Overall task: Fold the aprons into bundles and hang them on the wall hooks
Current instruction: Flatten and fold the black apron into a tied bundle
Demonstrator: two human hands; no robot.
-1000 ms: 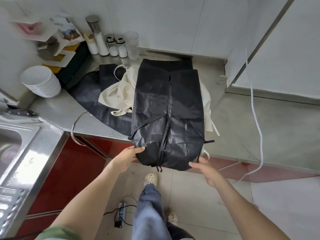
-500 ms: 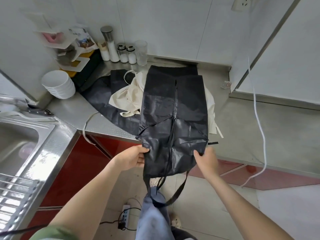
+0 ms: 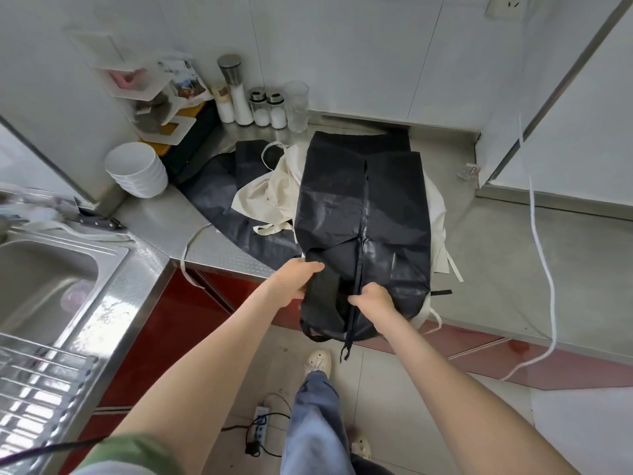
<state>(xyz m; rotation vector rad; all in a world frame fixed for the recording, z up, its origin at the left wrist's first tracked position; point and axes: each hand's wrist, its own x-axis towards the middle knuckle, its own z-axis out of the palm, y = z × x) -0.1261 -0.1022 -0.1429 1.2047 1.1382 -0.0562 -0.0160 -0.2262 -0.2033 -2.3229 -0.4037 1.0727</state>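
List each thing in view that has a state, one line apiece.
black apron, folded into a long strip on the counter, near end hanging over the edge.
left hand, grips the black apron's near left corner.
right hand, grips its near end by the centre strap.
cream apron, crumpled, unfolded, partly under the black apron.
bowls, stacked upright.
shakers, upright, lids on.
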